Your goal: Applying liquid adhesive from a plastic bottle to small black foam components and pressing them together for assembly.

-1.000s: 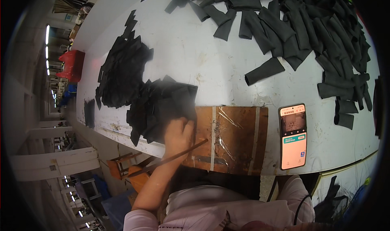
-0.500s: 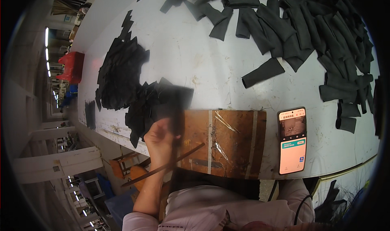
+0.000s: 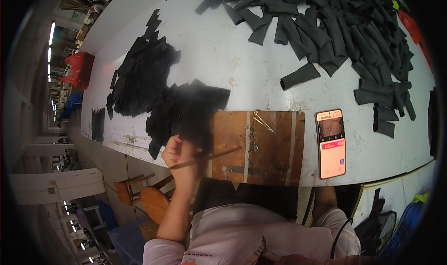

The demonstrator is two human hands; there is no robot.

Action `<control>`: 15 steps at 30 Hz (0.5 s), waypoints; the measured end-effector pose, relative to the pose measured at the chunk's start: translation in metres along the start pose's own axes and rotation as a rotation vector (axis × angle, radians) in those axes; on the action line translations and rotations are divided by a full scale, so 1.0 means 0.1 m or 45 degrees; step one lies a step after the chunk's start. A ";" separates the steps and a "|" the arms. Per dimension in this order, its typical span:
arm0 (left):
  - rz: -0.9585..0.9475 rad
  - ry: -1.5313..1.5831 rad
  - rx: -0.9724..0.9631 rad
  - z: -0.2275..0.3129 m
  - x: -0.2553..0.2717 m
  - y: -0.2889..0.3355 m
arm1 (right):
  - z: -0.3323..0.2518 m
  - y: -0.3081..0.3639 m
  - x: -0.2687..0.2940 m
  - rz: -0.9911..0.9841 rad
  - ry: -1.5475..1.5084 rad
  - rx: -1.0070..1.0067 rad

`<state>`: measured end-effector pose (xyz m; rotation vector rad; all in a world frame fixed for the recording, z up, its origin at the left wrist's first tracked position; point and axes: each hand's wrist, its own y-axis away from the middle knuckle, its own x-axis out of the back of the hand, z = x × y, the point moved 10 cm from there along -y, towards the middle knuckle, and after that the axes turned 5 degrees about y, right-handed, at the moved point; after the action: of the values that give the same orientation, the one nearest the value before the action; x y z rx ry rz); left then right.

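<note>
My left hand [image 3: 179, 152] is closed, fingers curled, at the near edge of a black fabric heap [image 3: 160, 120]. Dark, blurred fabric meets the fingertips, so what they grip cannot be made out. A thin brown stick [image 3: 219, 154] crosses the wrist of this hand, and its far end lies over a brown board [image 3: 274, 148] on the table's front edge. Clear tape and pale strips run across the board. My right forearm [image 3: 326, 197] goes down beside the table edge, where the hand is hidden.
Many dark grey fabric tubes [image 3: 342, 37] are piled at the far right of the white table [image 3: 242, 74]. A lit phone [image 3: 332, 160] lies right of the board. Farther left hangs a red bag [image 3: 79, 71]. Wooden stools [image 3: 160, 202] stand on the floor at left.
The view has shifted, so the table sits higher in it. My left hand has its fingers curled more tightly, and less of the stick shows left of the wrist. The phone's screen banner changed colour.
</note>
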<state>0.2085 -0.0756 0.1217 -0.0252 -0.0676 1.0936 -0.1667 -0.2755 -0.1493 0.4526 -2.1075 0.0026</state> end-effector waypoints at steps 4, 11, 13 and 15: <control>0.005 -0.021 -0.119 0.14 0.17 0.09 | -0.22 0.02 0.09 0.108 0.093 0.036; -0.007 -0.005 -0.073 0.23 0.25 0.25 | -0.22 0.89 0.36 -0.049 0.232 -0.010; -0.040 -0.053 -0.078 0.23 0.26 0.37 | -1.06 1.15 0.79 -0.382 0.089 0.131; -0.173 -0.187 -0.142 0.25 0.17 0.49 | -1.86 1.31 1.15 -0.449 -0.171 0.382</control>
<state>0.1708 -0.0385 0.1451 -0.0399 -0.2585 0.9536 -0.1122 -0.1571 0.0701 1.0249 -2.1381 0.0876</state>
